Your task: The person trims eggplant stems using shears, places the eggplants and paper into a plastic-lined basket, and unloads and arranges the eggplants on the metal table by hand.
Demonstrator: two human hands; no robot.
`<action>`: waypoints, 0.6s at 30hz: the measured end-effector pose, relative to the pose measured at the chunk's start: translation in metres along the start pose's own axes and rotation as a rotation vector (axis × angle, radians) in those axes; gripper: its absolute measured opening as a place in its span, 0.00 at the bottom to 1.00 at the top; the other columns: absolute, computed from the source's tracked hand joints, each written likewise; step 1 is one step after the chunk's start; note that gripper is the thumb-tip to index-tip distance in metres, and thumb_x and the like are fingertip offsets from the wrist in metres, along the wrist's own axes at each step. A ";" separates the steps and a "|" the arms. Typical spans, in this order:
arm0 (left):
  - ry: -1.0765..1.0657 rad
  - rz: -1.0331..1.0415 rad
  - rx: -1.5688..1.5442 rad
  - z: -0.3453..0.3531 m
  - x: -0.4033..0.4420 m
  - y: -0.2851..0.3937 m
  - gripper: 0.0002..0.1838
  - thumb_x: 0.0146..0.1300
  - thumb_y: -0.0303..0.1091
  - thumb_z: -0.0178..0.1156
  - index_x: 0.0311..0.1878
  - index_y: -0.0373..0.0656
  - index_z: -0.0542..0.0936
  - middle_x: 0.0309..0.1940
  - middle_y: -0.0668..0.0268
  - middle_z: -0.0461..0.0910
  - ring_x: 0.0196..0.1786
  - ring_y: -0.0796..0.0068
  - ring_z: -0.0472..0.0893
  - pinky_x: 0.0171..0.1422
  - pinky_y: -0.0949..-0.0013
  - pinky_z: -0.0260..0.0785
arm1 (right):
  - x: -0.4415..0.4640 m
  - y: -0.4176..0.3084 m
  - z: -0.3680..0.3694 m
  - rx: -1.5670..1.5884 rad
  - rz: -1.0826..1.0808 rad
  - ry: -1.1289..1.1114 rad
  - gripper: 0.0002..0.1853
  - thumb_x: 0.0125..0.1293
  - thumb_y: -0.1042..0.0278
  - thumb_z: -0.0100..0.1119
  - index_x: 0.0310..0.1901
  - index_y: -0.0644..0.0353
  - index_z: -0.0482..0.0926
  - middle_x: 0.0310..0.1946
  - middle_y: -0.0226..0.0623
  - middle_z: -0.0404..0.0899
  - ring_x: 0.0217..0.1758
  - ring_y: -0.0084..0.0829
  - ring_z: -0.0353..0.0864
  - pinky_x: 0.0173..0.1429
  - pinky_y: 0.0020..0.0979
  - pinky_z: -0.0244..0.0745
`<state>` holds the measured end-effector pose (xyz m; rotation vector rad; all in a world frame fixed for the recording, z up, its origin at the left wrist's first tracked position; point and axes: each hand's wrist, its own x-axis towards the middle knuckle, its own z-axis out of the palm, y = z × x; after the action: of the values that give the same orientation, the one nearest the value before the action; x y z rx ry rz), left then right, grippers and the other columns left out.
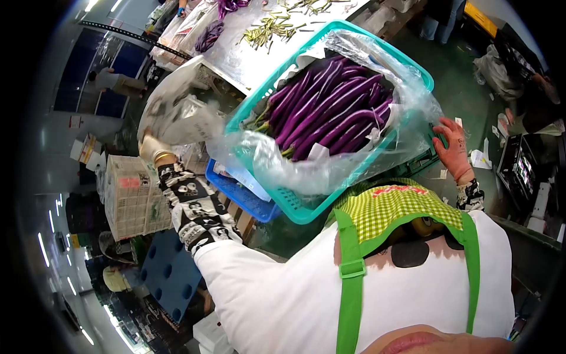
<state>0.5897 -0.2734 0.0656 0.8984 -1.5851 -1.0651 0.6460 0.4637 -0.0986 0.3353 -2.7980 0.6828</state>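
A turquoise plastic basket (303,213) stands in front of me, lined with a clear plastic bag (277,168). Long purple eggplants (330,106) fill it, with white paper scraps among them. Out to the left, my left hand (154,148) in a pale glove is closed on the edge of a printed sheet of paper (171,109), which is blurred by motion. Beside the basket's right side, my right hand (453,150), reddish and apparently gloved, has its fingers apart near the bag's edge. Whether its fingertips touch the plastic, I cannot tell.
A metal table (236,59) beyond the basket bears green bean-like pods (272,30) and more purple vegetables (209,36). A blue tray (242,194) sits under the basket's left side. Left are a wrapped crate (134,197) and a blue pallet (168,271). Other people stand farther off.
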 end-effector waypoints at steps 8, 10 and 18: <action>0.106 0.037 0.891 -0.048 0.032 -0.142 0.59 0.44 0.70 0.73 0.65 0.28 0.67 0.58 0.38 0.76 0.60 0.46 0.78 0.63 0.51 0.72 | 0.046 -0.093 -0.042 -0.012 -0.375 0.037 0.35 0.48 0.77 0.62 0.64 0.51 0.73 0.70 0.37 0.67 0.76 0.48 0.58 0.78 0.47 0.54; -0.266 0.055 0.975 -0.030 0.007 -0.107 0.70 0.40 0.76 0.71 0.72 0.26 0.55 0.68 0.36 0.64 0.73 0.45 0.65 0.76 0.53 0.58 | 0.064 -0.116 -0.034 -0.073 -0.483 -0.104 0.43 0.46 0.74 0.63 0.70 0.49 0.66 0.72 0.36 0.64 0.79 0.47 0.54 0.80 0.50 0.49; -1.557 1.254 0.459 -0.005 -0.310 0.015 0.34 0.54 0.56 0.70 0.56 0.40 0.77 0.48 0.49 0.80 0.55 0.53 0.79 0.78 0.50 0.53 | 0.074 -0.092 0.018 -0.222 -0.549 -0.659 0.33 0.51 0.61 0.70 0.62 0.47 0.73 0.49 0.38 0.77 0.53 0.45 0.77 0.59 0.46 0.69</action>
<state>0.6675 0.0151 -0.0185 -1.0759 -2.9604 -0.2697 0.5983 0.3638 -0.0547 1.4315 -3.0653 0.1353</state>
